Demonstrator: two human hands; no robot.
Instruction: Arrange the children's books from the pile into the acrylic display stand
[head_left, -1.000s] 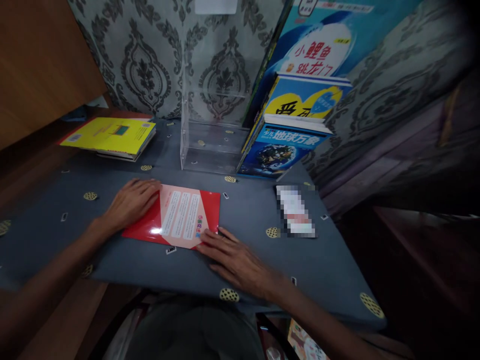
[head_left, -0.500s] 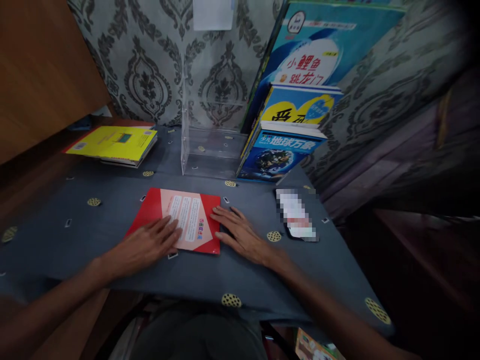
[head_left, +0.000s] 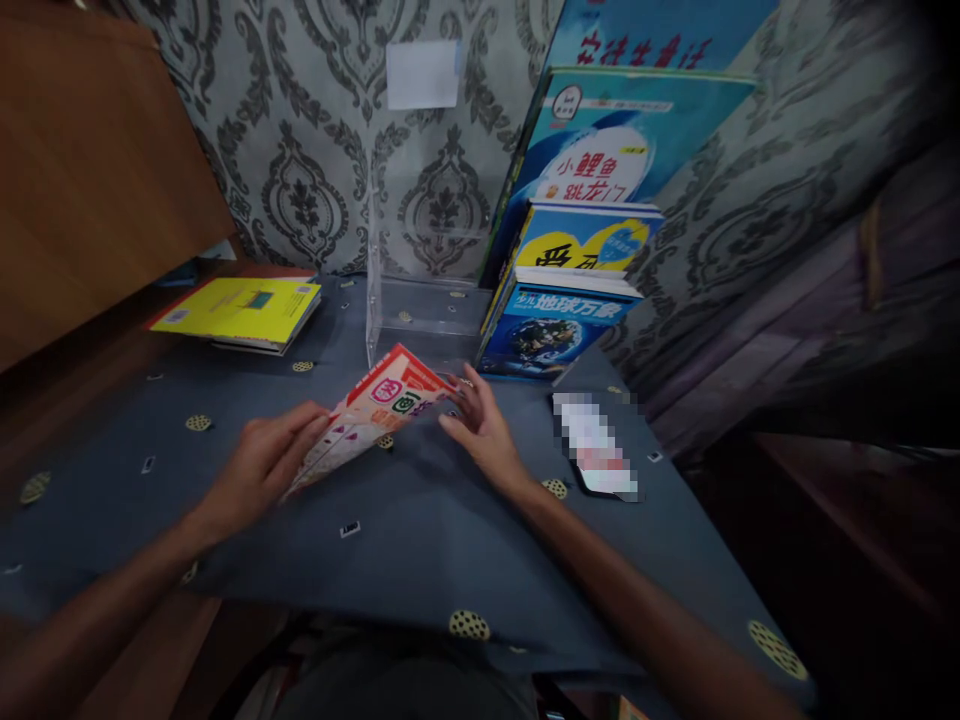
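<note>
A thin red-and-white book [head_left: 375, 408] with colourful characters on its cover is tilted up above the patterned tablecloth. My left hand [head_left: 262, 455] is closed on its left edge, the fingers lying along the cover. At the book's right corner, my right hand [head_left: 484, 430] has its curled fingertips on the red edge, with the thumb lower and a little apart. Behind the book stands a clear acrylic rack [head_left: 420, 322], its left part showing through to the wall.
A blue earth book [head_left: 551, 330], a yellow-and-blue book [head_left: 581, 240] and a teal book [head_left: 630, 135] stand tiered in the rack's right side. A yellow book [head_left: 244, 308] lies on others at the back left. A phone [head_left: 596, 445] lies right on the tablecloth [head_left: 420, 560].
The book was flat with its back cover up; now it is raised, tilted and shows another face. Both hands have lifted with it. The view has tipped up slightly.
</note>
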